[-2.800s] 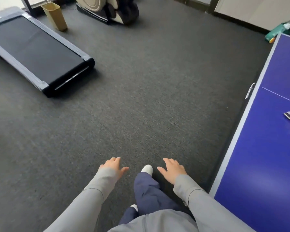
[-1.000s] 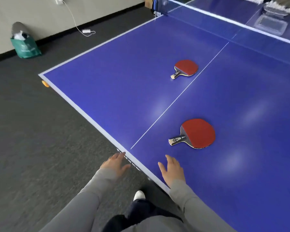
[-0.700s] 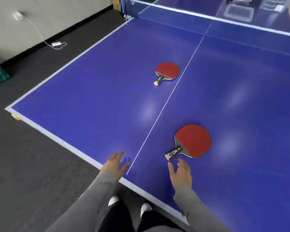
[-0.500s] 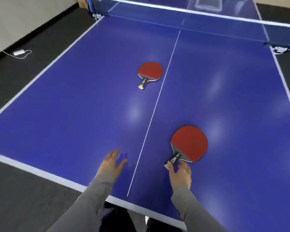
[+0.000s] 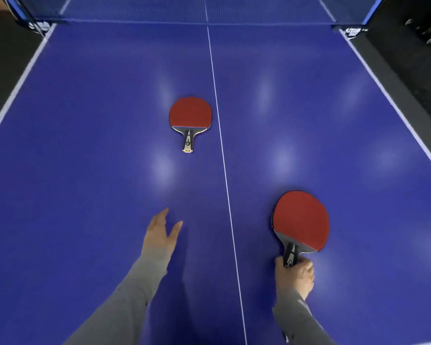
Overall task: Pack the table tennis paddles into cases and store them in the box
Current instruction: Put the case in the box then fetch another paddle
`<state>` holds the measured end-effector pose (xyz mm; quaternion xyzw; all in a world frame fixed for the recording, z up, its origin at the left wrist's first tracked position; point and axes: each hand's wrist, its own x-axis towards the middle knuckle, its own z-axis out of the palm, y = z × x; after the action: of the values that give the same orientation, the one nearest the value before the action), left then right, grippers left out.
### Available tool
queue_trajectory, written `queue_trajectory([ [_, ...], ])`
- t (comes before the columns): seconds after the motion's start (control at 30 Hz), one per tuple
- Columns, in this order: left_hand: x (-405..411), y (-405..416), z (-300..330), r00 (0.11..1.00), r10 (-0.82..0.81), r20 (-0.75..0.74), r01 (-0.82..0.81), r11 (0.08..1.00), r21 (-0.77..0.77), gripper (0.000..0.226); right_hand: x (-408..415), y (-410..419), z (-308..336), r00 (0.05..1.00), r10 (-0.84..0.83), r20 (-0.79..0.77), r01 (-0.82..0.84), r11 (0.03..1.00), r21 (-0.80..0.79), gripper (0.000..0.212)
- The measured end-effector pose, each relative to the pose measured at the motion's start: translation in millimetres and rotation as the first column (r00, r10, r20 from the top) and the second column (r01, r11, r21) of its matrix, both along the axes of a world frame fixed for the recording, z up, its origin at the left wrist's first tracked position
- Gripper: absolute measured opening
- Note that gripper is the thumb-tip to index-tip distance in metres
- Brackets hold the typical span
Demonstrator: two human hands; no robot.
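Over the desk (image 5: 85,170), our right hand (image 5: 294,276) grips the near paddle (image 5: 301,221) by its handle for carrying, while our left hand (image 5: 161,235) reaches, fingers spread and holding nothing, toward the far paddle (image 5: 190,113).

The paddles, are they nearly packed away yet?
Not nearly. Nothing looks packed: no case or box shows in this view. In hand: the right hand grips the handle of the near paddle. The left hand is open above the table, holding nothing. Left to do: the far paddle lies untouched beside the centre line, and both paddles need cases, then the box.
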<state>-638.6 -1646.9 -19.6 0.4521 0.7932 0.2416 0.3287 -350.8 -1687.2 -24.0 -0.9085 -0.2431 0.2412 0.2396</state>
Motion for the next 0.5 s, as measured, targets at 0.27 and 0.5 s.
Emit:
queue_trajectory([
  [0.27,-10,103,-9,0.999,0.041,0.032,-0.042,0.998,0.056,0.066,-15,14,-2,0.980,-0.176,-0.089,0.188,0.971,0.150,0.032],
  [0.5,2,184,-17,0.994,0.093,0.056,-0.097,0.993,0.070,0.080,-15,48,-4,0.976,-0.184,-0.116,0.206,0.953,0.223,0.032],
])
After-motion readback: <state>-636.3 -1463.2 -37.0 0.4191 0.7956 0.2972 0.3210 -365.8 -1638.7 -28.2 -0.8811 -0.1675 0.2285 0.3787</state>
